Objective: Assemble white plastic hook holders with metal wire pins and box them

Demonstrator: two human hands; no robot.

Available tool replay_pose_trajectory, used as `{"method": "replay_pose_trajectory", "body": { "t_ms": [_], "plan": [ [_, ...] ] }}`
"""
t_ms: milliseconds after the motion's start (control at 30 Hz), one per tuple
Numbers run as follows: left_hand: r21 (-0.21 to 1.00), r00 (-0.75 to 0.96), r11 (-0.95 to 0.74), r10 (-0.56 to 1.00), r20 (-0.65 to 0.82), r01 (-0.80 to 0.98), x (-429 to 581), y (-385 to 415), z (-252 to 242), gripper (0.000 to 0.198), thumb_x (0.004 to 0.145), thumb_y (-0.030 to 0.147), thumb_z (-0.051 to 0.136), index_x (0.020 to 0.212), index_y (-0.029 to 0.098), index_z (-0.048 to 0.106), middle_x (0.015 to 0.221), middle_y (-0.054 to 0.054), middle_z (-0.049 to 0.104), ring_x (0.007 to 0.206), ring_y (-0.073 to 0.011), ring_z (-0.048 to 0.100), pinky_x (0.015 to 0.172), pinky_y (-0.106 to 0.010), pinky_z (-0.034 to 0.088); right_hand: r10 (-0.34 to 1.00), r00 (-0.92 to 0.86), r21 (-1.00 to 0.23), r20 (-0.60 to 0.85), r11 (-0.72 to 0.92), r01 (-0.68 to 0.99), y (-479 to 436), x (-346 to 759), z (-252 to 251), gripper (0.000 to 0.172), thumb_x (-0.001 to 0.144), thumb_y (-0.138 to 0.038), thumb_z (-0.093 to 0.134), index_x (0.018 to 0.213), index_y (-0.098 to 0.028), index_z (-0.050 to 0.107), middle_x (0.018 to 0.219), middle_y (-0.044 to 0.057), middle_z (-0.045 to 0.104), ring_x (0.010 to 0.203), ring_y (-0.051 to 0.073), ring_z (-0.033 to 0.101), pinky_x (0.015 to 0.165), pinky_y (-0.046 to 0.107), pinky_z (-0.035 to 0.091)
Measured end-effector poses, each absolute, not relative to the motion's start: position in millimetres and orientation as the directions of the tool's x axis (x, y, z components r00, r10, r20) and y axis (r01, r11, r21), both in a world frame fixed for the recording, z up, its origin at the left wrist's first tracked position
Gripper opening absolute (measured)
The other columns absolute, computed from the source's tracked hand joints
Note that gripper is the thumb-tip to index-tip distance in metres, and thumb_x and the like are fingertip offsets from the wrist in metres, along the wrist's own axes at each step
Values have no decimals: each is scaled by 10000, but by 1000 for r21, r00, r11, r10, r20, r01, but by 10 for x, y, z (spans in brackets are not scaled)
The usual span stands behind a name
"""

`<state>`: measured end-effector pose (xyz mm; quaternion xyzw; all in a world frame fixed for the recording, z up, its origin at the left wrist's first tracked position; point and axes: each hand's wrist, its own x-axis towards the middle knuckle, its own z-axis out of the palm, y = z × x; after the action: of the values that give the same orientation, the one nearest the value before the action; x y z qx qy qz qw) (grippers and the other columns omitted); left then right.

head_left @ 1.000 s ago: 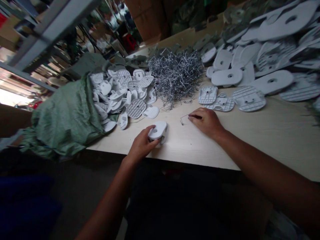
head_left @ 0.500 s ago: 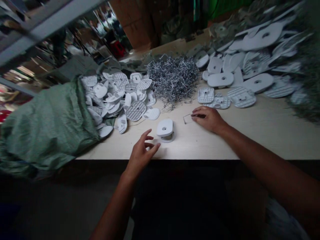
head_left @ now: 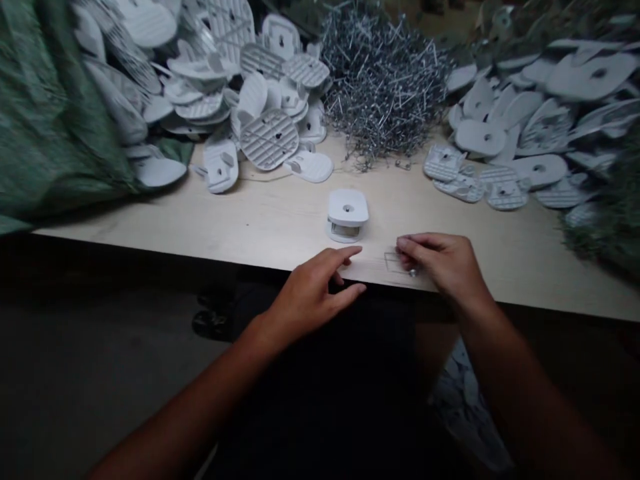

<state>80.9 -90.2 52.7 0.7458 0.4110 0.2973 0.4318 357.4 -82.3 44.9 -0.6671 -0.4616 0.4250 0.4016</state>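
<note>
Between thumb and fingers, my right hand (head_left: 445,267) pinches a thin bent metal wire (head_left: 387,261) low over the table's front edge. My left hand (head_left: 320,283) is open, thumb and index finger apart, holding nothing. Just beyond its fingertips stands a white plastic piece (head_left: 349,207): a rounded square top with a hole, above a second white base, with a gap between them. Neither hand touches it. Exactly how the wire is bent near my right fingers is blurred.
A heap of metal wires (head_left: 385,80) lies at the back middle. White plastic plates (head_left: 270,139) spill from a green woven sack (head_left: 55,120) at left. More white plates (head_left: 540,170) are piled at right. The pale wooden table (head_left: 280,213) ends just before me.
My view has tilted down and closer. My right hand has drawn the wire toward the front edge. My left hand stays open, now in front of the white piece rather than to its left.
</note>
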Motion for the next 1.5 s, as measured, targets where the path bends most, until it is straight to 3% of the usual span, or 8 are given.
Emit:
{"method": "replay_pose_trajectory", "body": {
  "t_ms": [100, 300, 400, 533, 700, 867, 1100, 1500],
  "plan": [
    [881, 546, -357, 826, 143, 310, 867, -920, 493, 590, 924, 305, 825, 1490, 293, 655, 1258, -95, 769, 962, -232, 758, 925, -385, 618, 949, 202, -928, -242, -287, 236, -1009, 3308, 555, 262, 798, -471, 932, 877, -228, 873, 720, 49, 781, 623, 215, 727, 601, 360, 640],
    [863, 605, -466, 750, 268, 196, 850, -916, 529, 151, 1024, 274, 706, 1116, 259, 825, 1148, -76, 814, 1063, -229, 781, 940, -350, 619, 924, 187, -925, -335, -360, 121, -1098, 3042, 608, 260, 787, -454, 942, 844, -216, 854, 695, 49, 767, 600, 195, 720, 578, 329, 630],
    [901, 510, -395, 821, 257, 182, 792, -904, 542, 125, 1024, 271, 713, 1045, 232, 829, 1042, -62, 837, 963, -213, 792, 918, -334, 618, 883, 86, -887, -462, -457, -72, -1092, 3032, 623, 288, 782, -451, 953, 883, -201, 850, 832, 76, 808, 667, 182, 741, 632, 309, 655],
    [978, 302, -111, 952, 54, 177, 770, -907, 449, 148, 1010, 317, 722, 983, 199, 808, 894, -54, 828, 807, -201, 780, 775, -301, 616, 848, -55, -820, -528, -525, -227, -1074, 3013, 648, 356, 822, -447, 927, 1070, -204, 852, 1126, 111, 829, 849, 194, 782, 816, 338, 690],
    [991, 229, 122, 964, -133, 59, 791, -869, 290, 183, 950, 364, 775, 954, 181, 768, 750, -23, 771, 628, -165, 743, 583, -234, 543, 871, -34, -850, -491, -487, -200, -1059, 2911, 584, 402, 756, -394, 981, 1092, -216, 851, 1128, 97, 835, 906, 209, 786, 897, 381, 684],
    [981, 231, 133, 959, -163, 141, 773, -749, 274, 193, 933, 371, 769, 898, 181, 756, 749, -23, 761, 558, -141, 700, 517, -218, 504, 911, 57, -908, -409, -400, -124, -988, 2840, 452, 435, 733, -466, 985, 1055, -203, 856, 972, 83, 841, 815, 214, 780, 831, 404, 687],
    [970, 239, 86, 961, -142, 227, 746, -614, 240, 192, 950, 373, 739, 882, 194, 751, 633, -8, 710, 513, -147, 655, 472, -230, 474, 945, 58, -946, -323, -322, -26, -880, 2824, 373, 407, 805, -483, 916, 1069, -182, 843, 960, 86, 832, 799, 205, 773, 773, 377, 674],
    [946, 261, 103, 947, -188, 307, 737, -506, 269, 176, 956, 329, 701, 887, 174, 745, 657, -9, 703, 513, -117, 621, 485, -222, 459, 912, 36, -913, -408, -407, -23, -779, 2830, 379, 255, 849, -389, 865, 969, -166, 834, 924, 96, 831, 717, 165, 750, 686, 300, 656]
  ]
}}
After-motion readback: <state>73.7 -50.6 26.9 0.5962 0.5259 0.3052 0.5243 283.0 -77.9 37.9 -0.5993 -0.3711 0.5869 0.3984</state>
